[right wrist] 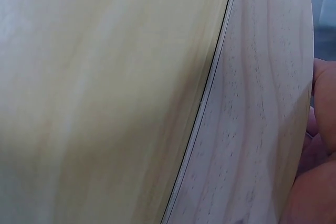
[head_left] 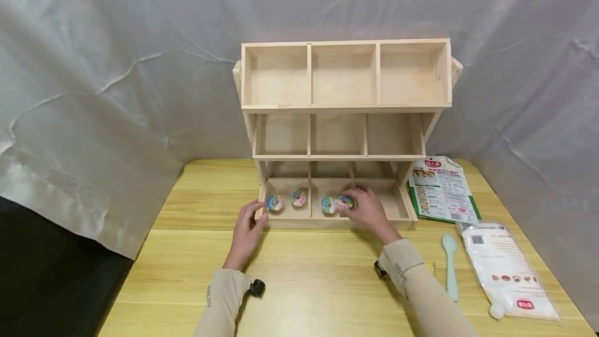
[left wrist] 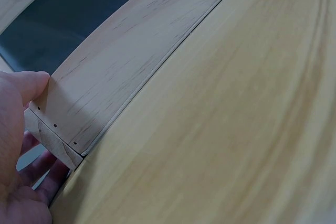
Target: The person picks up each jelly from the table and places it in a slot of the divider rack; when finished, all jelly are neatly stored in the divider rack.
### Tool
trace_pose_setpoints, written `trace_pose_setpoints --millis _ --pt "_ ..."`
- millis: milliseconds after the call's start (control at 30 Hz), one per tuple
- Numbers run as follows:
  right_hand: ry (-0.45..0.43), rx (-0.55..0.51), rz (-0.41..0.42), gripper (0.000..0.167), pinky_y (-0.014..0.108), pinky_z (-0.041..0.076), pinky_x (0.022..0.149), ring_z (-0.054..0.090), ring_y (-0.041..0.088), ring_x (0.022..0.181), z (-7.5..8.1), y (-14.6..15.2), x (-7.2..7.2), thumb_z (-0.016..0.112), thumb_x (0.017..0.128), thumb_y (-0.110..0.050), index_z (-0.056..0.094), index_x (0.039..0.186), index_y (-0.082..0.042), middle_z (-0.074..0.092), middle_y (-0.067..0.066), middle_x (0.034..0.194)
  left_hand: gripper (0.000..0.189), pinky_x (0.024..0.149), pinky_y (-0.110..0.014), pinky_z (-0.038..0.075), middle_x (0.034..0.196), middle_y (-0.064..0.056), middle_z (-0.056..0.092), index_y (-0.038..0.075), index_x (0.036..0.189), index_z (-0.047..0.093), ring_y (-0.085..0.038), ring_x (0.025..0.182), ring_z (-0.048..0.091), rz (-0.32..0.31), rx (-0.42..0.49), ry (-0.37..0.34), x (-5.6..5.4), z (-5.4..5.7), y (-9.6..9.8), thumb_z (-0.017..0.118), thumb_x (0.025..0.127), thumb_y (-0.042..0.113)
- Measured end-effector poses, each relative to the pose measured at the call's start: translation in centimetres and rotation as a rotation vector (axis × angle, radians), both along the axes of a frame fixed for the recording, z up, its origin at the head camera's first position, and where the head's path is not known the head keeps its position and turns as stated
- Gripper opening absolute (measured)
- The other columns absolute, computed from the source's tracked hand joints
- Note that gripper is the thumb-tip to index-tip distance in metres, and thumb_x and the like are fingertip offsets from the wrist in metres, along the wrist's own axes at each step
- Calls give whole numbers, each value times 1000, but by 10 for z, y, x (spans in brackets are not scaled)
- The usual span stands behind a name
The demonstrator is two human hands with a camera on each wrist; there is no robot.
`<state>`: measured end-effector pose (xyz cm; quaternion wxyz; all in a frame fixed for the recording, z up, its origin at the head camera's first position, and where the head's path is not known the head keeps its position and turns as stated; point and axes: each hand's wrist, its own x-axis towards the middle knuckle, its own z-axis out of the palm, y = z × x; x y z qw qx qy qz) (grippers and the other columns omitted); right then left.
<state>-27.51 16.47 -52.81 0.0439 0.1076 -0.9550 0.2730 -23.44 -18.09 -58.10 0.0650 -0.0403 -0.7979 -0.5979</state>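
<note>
Right hand has finger and thumb round the nearer cup, on its left, in the bottom tray's middle section (firmness: can't tell); neighbour cup just beyond; left hand, farther off, grips the tray's left front corner.

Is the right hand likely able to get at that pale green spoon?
Probably yes. The spoon lies uncovered near the right sleeve, with the plastic bag beside it, not on top. The right hand is at a cup in the bottom tray, so it would have to draw back first.
</note>
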Motion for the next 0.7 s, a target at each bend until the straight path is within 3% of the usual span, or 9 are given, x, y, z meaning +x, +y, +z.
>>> trace_pose_setpoints --millis 700 --pt "-8 -14 22 46 65 44 107 57 49 125 2 -1 0 83 88 -25 70 129 -7 68 21 133 37 119 -53 39 159 -4 40 18 141 60 -34 148 41 -10 11 5 1 0 0 62 105 30"
